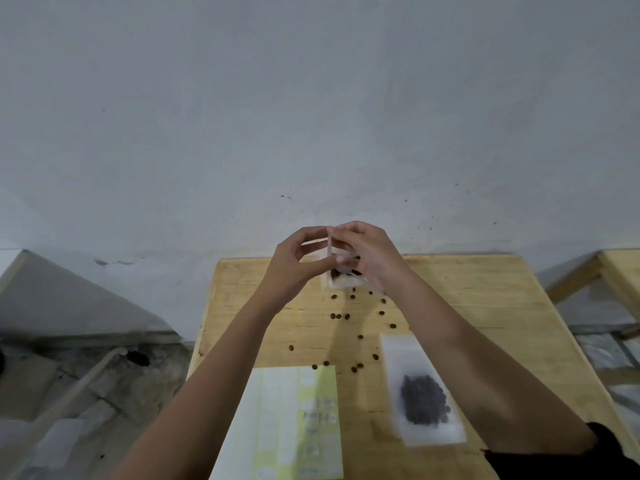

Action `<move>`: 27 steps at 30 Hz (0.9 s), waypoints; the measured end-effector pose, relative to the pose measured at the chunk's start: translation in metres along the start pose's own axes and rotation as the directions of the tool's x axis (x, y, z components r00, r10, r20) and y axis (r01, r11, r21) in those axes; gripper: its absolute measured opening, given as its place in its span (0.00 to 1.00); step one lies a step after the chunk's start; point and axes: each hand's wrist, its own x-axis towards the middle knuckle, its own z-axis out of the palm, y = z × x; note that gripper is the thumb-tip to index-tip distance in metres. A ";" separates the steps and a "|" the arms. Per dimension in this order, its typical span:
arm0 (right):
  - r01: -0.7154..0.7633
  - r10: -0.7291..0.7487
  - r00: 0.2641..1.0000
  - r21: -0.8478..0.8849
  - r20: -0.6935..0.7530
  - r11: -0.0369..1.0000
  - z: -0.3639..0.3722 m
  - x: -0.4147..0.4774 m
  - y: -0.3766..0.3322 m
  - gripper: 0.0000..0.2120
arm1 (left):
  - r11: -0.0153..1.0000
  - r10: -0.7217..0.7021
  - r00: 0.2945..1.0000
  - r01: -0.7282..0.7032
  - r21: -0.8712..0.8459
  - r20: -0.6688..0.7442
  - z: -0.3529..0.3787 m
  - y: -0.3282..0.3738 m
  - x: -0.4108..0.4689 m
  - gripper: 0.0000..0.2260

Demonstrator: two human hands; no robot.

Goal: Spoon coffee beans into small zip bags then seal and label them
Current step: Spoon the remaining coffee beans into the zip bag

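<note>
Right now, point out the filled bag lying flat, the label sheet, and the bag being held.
filled bag (424,398), head view, its bean pile
label sheet (294,420), head view, its middle
held bag (341,279), head view, its bottom edge

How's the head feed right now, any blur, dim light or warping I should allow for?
Head view: dim, flat light with no glare; soft shadows under the arms on the table. Wide-angle warping bows the wall and table edges. The filled bag and label sheet look smeared; both hands pinching the small bag are slightly soft.
</note>
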 end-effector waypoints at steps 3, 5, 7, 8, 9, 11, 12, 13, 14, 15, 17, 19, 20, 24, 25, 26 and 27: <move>0.009 -0.010 0.999 -0.010 -0.031 1.000 -0.001 -0.001 0.001 0.09 | 1.000 0.013 1.000 -0.013 0.020 0.006 0.001 0.000 0.004 0.21; 0.012 -0.013 0.998 -0.027 -0.058 1.000 -0.004 -0.001 0.002 0.10 | 1.000 0.020 1.000 -0.020 0.020 0.021 0.004 0.001 0.005 0.22; 0.032 -0.032 0.998 -0.011 -0.060 0.999 -0.008 -0.003 0.002 0.08 | 1.000 0.015 0.999 -0.014 -0.023 0.042 0.007 0.000 0.006 0.22; 0.046 -0.045 0.998 0.015 -0.051 0.999 -0.010 -0.004 0.002 0.07 | 0.998 0.009 0.999 -0.006 -0.060 0.051 0.009 0.000 0.007 0.22; 0.058 -0.056 0.997 0.043 -0.044 0.997 -0.011 -0.006 0.002 0.06 | 0.995 0.001 0.999 0.005 -0.100 0.055 0.010 -0.001 0.007 0.22; 0.083 -0.080 0.996 0.077 -0.043 0.994 -0.013 -0.008 0.003 0.05 | 0.988 -0.019 0.998 0.027 -0.153 0.052 0.014 -0.001 0.007 0.21; 0.094 -0.091 0.995 0.083 -0.045 0.992 -0.014 -0.009 0.004 0.05 | 0.986 -0.029 0.998 0.036 -0.164 0.049 0.015 -0.002 0.007 0.20; 0.103 -0.100 0.994 0.087 -0.045 0.991 -0.014 -0.009 0.005 0.05 | 0.984 -0.039 0.998 0.046 -0.172 0.047 0.017 -0.002 0.007 0.19; 0.109 -0.105 0.993 0.091 -0.048 0.990 -0.014 -0.009 0.005 0.05 | 0.982 -0.052 0.998 0.059 -0.182 0.047 0.018 -0.003 0.007 0.18; 0.113 -0.108 0.992 0.092 -0.057 0.989 -0.014 -0.010 0.005 0.05 | 0.979 -0.067 0.997 0.074 -0.189 0.044 0.019 -0.004 0.007 0.17; 0.123 -0.117 0.988 0.064 -0.101 0.990 -0.013 -0.008 0.007 0.04 | 0.977 -0.094 0.995 0.097 -0.189 0.025 0.020 -0.007 0.008 0.14; 0.139 -0.142 0.969 -0.031 -0.201 0.990 -0.009 -0.006 0.010 0.05 | 0.987 -0.083 0.996 0.081 -0.139 -0.014 0.024 -0.010 0.010 0.12; 0.141 -0.166 0.949 -0.109 -0.268 0.984 -0.006 -0.004 0.012 0.06 | 0.995 -0.052 0.998 0.049 -0.084 -0.037 0.028 -0.012 0.011 0.11; 0.125 -0.258 0.881 -0.330 -0.397 0.936 0.001 0.002 0.018 0.04 | 0.989 0.073 0.990 -0.057 0.136 -0.117 0.042 -0.013 0.010 0.12; 0.127 -0.266 0.878 -0.343 -0.398 0.931 0.002 0.002 0.017 0.03 | 0.984 0.087 0.987 -0.064 0.167 -0.134 0.044 -0.013 0.010 0.12; 0.127 -0.273 0.878 -0.358 -0.392 0.925 0.002 0.002 0.016 0.04 | 0.979 0.098 0.984 -0.068 0.190 -0.148 0.046 -0.013 0.010 0.11; 0.124 -0.278 0.879 -0.378 -0.386 0.917 0.002 0.002 0.015 0.05 | 0.974 0.110 0.981 -0.074 0.216 -0.161 0.046 -0.014 0.010 0.10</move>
